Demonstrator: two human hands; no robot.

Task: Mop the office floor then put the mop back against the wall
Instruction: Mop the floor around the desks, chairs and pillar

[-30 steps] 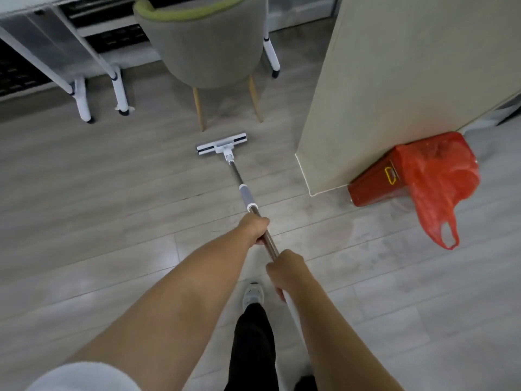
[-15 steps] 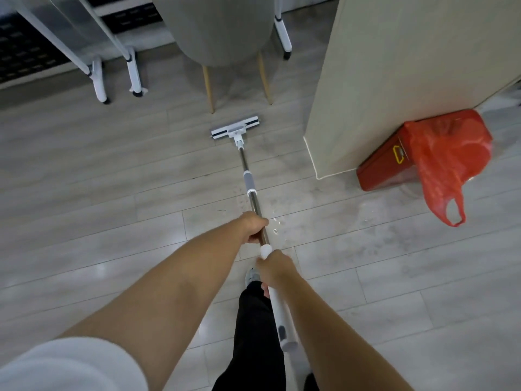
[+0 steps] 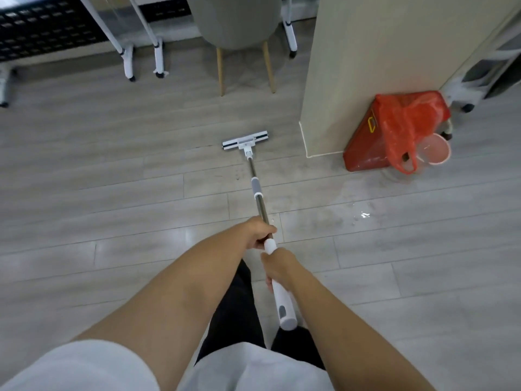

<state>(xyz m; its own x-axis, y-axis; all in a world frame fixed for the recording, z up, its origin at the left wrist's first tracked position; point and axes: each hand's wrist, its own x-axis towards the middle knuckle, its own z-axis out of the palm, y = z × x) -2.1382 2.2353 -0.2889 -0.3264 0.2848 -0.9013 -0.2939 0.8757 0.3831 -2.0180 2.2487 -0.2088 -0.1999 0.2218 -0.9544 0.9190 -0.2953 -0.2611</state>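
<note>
Gripping one mop (image 3: pixel 257 190) in my two hands, left hand (image 3: pixel 258 232) ahead of right hand (image 3: pixel 280 268), mop head (image 3: pixel 245 140) flat on floor (image 3: pixel 112 179), one chair (image 3: pixel 236 21), one red bag (image 3: pixel 406 128) beyond

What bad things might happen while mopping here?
The floor looks wet around the splash, so a foot might slip there. The mop head sits near the chair legs and the wall corner; a hard push could bump them. The red bag hangs loose beside that corner and might snag. The left hand and right hand both grip the handle, which helps control.
</note>
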